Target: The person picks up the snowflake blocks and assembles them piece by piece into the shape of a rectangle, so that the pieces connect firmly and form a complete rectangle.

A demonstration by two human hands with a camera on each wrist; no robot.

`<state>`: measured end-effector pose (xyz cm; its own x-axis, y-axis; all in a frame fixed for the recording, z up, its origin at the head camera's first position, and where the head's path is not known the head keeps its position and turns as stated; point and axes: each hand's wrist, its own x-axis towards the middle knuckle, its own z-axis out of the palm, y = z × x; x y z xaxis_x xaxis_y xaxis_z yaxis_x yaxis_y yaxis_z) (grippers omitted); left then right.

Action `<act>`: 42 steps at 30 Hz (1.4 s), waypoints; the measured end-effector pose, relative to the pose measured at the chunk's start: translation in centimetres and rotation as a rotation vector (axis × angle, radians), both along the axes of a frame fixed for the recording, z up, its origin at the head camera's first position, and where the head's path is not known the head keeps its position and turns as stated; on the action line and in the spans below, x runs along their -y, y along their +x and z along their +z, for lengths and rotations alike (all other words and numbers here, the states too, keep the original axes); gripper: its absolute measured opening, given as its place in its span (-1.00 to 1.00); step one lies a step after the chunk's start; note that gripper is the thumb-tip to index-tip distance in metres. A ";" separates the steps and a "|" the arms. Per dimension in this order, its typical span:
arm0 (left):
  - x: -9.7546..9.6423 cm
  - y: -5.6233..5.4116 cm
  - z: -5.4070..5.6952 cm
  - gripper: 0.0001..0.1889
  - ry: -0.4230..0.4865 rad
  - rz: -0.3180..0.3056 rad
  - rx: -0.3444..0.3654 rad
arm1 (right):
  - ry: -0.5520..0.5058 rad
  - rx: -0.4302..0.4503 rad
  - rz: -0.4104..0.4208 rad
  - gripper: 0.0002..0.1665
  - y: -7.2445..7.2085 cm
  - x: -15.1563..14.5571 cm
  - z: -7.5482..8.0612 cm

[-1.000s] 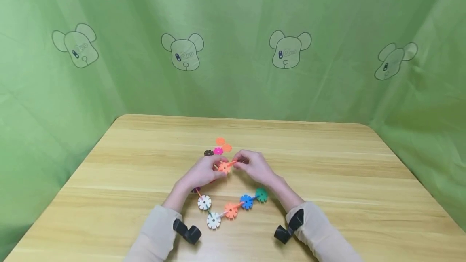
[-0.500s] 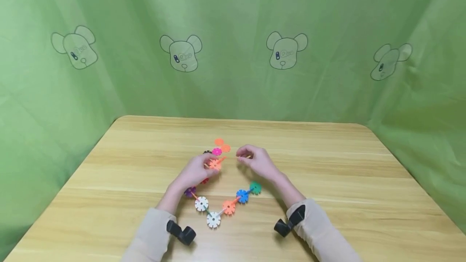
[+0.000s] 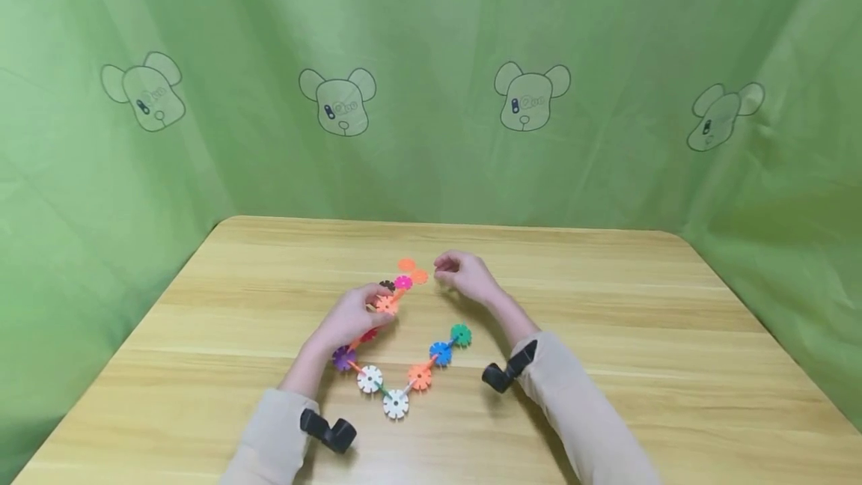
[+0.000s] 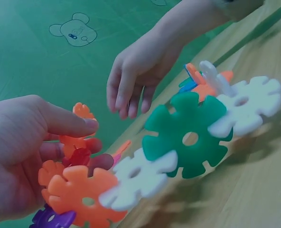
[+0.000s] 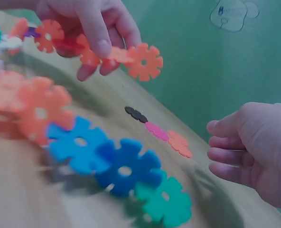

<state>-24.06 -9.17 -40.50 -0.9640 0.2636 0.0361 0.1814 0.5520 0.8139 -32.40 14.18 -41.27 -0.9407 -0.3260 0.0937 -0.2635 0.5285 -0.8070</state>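
Observation:
My left hand (image 3: 346, 316) pinches an orange notched snowflake disc (image 3: 387, 306) near one end of a linked chain. From there the chain curves toward me through a purple disc (image 3: 343, 358) and white discs (image 3: 396, 403). It then bends away to a blue disc (image 3: 441, 353) and a green disc (image 3: 461, 334) at its other end. In the right wrist view, an orange end disc (image 5: 144, 62) sticks out past the left fingers. My right hand (image 3: 468, 275) hovers over the table at the right, fingers loosely bent, holding nothing.
Loose discs lie beyond the left hand: a dark brown one (image 3: 387, 286), a pink one (image 3: 403, 283) and orange ones (image 3: 407, 264). The wooden table (image 3: 606, 298) ends at a green curtain (image 3: 431, 171). A black wrist camera (image 3: 328, 431) sits on the left sleeve.
The right hand has let go of the orange end disc and moved away toward the far side. My left hand has drawn the chain leftward, and its green end has shifted left and farther away.

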 end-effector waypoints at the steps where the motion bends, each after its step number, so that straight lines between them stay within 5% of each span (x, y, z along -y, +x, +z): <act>1: 0.0 0.0 0.0 -0.55 0.005 -0.005 0.005 | 0.017 0.001 0.007 -0.65 -0.5 0.2 -0.1; 9: -0.2 -0.1 -0.1 -0.56 0.030 -0.036 0.029 | 0.193 -0.003 0.040 -0.53 -2.6 1.8 -0.7; 21: -0.1 -0.1 -0.1 -0.54 0.041 -0.058 0.043 | 0.326 -0.010 0.043 -0.69 -2.9 2.9 -0.9; 32: -0.5 -0.1 -0.2 -0.51 0.070 -0.084 0.024 | 0.197 0.034 0.032 -0.77 -1.9 1.7 -1.0; 42: -0.9 -0.1 -0.3 -0.50 0.059 -0.089 -0.013 | -0.126 0.202 0.067 -0.76 0.9 -0.5 -0.7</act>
<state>-24.14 -8.29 -40.78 -0.9361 0.3453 0.0665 0.2383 0.4840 0.8420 -31.53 14.65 -41.99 -0.9211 -0.3862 -0.0499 -0.1215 0.4068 -0.9054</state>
